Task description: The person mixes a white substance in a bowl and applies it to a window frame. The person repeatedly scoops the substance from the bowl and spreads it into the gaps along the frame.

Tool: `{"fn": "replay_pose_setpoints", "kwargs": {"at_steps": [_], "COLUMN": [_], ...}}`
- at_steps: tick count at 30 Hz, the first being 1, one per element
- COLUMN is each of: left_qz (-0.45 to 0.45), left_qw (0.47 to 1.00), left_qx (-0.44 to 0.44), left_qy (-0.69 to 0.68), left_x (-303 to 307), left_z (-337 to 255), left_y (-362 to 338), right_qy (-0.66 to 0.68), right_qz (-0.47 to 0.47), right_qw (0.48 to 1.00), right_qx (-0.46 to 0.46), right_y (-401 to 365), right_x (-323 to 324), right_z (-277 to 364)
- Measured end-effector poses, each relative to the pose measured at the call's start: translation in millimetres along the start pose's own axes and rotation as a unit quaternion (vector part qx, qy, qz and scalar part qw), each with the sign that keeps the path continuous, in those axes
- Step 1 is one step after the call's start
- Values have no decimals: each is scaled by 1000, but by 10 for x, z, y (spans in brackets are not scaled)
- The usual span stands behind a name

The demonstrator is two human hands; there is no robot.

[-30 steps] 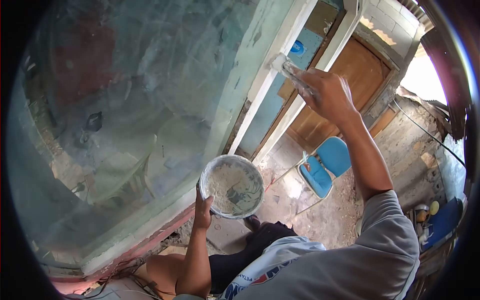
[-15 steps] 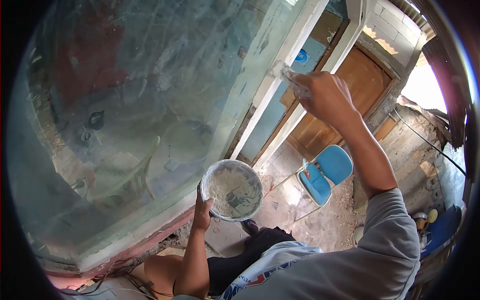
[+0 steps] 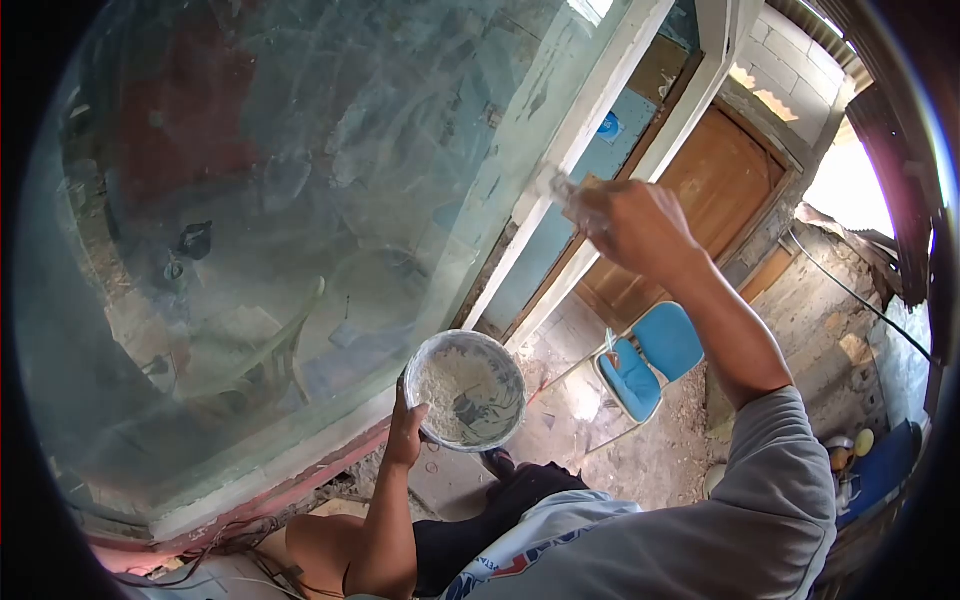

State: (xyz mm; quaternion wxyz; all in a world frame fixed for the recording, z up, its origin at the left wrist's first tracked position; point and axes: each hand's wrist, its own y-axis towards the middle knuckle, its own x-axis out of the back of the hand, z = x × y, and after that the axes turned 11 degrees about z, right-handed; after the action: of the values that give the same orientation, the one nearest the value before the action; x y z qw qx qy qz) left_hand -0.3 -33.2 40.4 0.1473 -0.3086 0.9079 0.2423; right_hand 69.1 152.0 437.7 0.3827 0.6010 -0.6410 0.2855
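A tool [image 3: 555, 186], smeared whitish and blurred, is held at the side of a white post [image 3: 596, 105] beside a large pane of cloudy glass [image 3: 300, 200]; its exact shape cannot be made out. It is gripped in the right hand [image 3: 635, 220], the fingers curled around it and the arm stretched out. Its tip is seen over the post's face, though whether the two touch cannot be told through the blur.

Lower down, near the foot of the post, a round bowl [image 3: 512, 368] is clasped at its edge by the left hand [image 3: 405, 430], the thumb laid over the rim. In it, a lumpy, off-white paste [image 3: 445, 385] is heaped mostly to one side; a darker patch is left in the middle, and the inner wall is streaked with grey.

Compared with half a second earlier, the tool and right hand have been brought lower along the post, while the bowl has been kept in the left hand. Beyond, a blue chair [image 3: 668, 340] and a brown wooden door [image 3: 715, 185] are seen.
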Motion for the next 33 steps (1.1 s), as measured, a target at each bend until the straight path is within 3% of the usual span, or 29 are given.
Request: {"fn": "replay_pose_setpoints", "kwargs": {"at_steps": [2,10,13,15,18,19,22,23,27,33], "left_qz": [0,15,14,11,10,10,18,19,19,26], "left_qw": [1000,1000,1000,1000,1000,1000,1000,1000,999,999], "left_qx": [9,7,9,11,12,9,-7,-6,7,11], "left_qy": [3,18,16,18,12,13,12,11,28,15], "left_x": [-18,-25,-28,-24,-8,-8,-35,-39,9,33], "left_z": [-33,-31,-29,-16,10,7,-65,-67,2,79], "left_y": [2,18,13,8,-2,-6,-6,-3,-11,15], "right_qy": [23,-8,-14,-8,-9,2,42,64,14,-30], "right_qz": [-67,-71,25,39,104,95,65,63,-117,-97], "right_qw": [996,996,997,997,995,995,997,993,990,990], "right_qx": [-49,-60,-78,-66,-5,25,4,-81,-79,-98], "right_y": [34,161,160,165,164,121,49,56,45,173], "right_x": [47,72,-46,-269,-636,-677,-352,-103,405,551], "right_z": [-88,-112,98,223,399,433,334,303,-181,-280]}}
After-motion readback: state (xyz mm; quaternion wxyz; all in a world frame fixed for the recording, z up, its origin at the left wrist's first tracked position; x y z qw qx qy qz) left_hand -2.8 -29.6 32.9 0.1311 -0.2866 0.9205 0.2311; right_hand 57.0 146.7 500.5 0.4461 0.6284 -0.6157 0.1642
